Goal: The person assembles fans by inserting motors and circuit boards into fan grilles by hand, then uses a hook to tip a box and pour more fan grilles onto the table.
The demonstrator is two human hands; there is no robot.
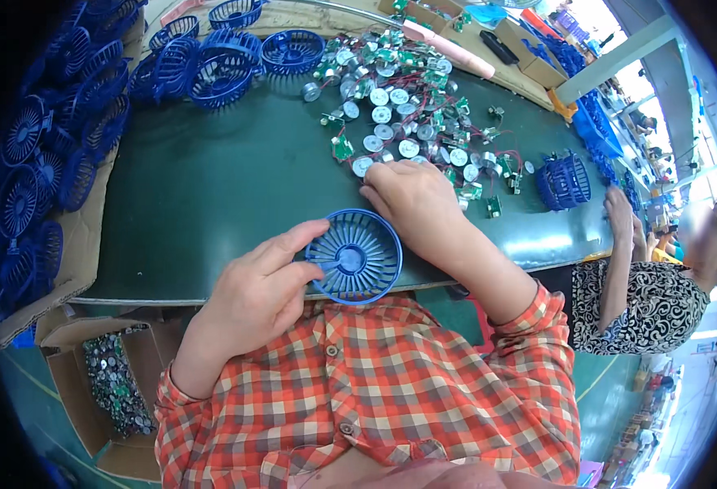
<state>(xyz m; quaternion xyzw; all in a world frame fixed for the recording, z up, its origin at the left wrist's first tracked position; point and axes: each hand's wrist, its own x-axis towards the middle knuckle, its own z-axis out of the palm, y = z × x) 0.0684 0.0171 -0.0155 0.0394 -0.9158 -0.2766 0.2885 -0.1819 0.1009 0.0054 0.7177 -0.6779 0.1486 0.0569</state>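
1. Fingers of your left hand (257, 285) grasp the round blue fan housing (351, 259) by its left rim, thumb and index finger pinching. In the head view it lies before you at the near edge of the dark green worktable (212, 204), hollow side up; whether it rests there is hard to judge.
2. Your right hand (418, 196) bends over the near edge of the heap of round metal motors (408, 148). Its fingertips are hidden, so I cannot say whether they grasp one.
3. Hold the housing lightly by the rim; squeezing the thin ribs could probably bend them.
4. With the right, a motor is best taken by its metal body. The green circuit boards (342, 147) are wired in among the heap, so lift slowly and free any snag before pulling.
5. Mind your elbow room: a blue housing stack (565, 181) stands to the right, with a co-worker's hand (619, 216) just beyond it.
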